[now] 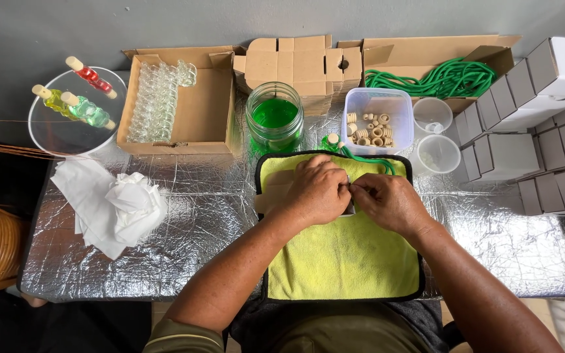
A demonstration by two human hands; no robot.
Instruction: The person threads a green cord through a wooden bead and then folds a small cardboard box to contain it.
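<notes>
Pinching one small thing too hidden to tell, the left hand (pixel 318 191) and right hand (pixel 390 201) meet over one yellow cloth (pixel 344 255). Behind the cloth stand one green jar (pixel 274 117) and two clear cups (pixel 434 134).

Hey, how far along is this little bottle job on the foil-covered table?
Done, it seems: three filled, stoppered small glass bottles lie in the clear round dish. In hand: left hand and right hand pinch something small, mostly hidden, over the yellow cloth, a green cord trailing away. Left: many empty clear bottles in the cardboard box and green liquid in the glass jar.
</notes>
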